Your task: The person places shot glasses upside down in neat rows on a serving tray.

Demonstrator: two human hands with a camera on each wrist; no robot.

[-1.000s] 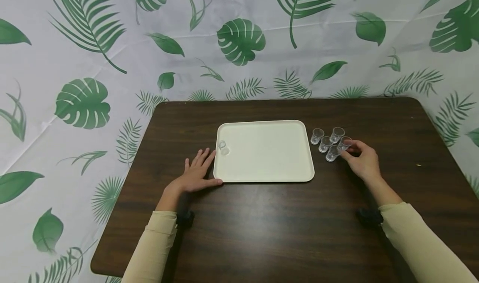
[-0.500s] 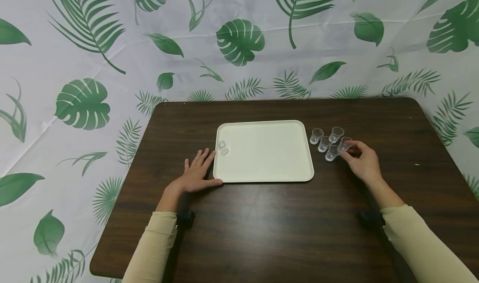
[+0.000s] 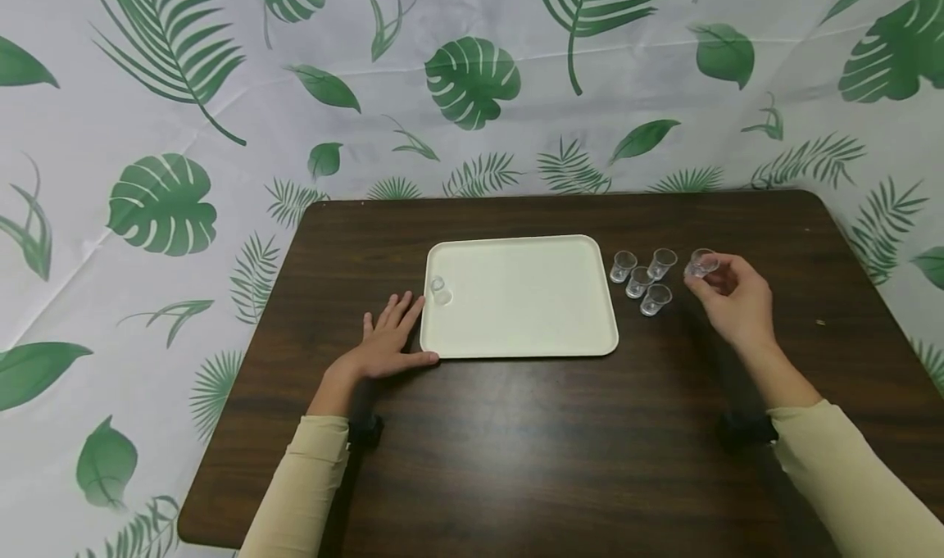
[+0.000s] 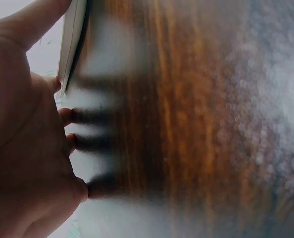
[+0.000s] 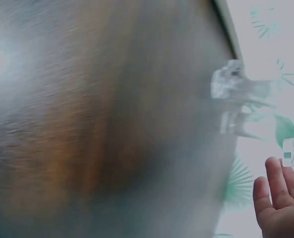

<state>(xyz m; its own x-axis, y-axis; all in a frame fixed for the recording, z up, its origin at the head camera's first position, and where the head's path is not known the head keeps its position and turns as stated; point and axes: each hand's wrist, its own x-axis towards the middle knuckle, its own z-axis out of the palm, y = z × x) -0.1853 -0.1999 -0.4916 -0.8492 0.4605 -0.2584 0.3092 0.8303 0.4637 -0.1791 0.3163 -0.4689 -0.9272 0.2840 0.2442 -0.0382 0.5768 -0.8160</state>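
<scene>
My right hand [image 3: 740, 300] pinches a clear shot glass [image 3: 701, 263] between thumb and fingers; in the right wrist view that glass [image 5: 289, 152] appears at the right edge, partly cut off. Several more clear shot glasses [image 3: 655, 299] stand upright on the table, left of this hand. On the left, my left hand [image 3: 387, 345] lies with spread, straight fingers touching the left edge and near-left corner of a cream tray [image 3: 527, 296]. One clear glass [image 3: 440, 291] stands on the tray by its left edge. In the left wrist view, the left fingers [image 4: 70, 143] reach down to the table.
A dark wood-grain table [image 3: 531, 443] carries everything, its back edge against a white cloth [image 3: 398, 156] printed with green leaves. The standing glasses cluster just right of the tray's right rim. A tiny yellowish speck [image 3: 820, 323] lies to the right of the right hand.
My right hand has lifted a shot glass out of the cluster and carried it to the right and slightly back. The left hand and the tray have stayed in place.
</scene>
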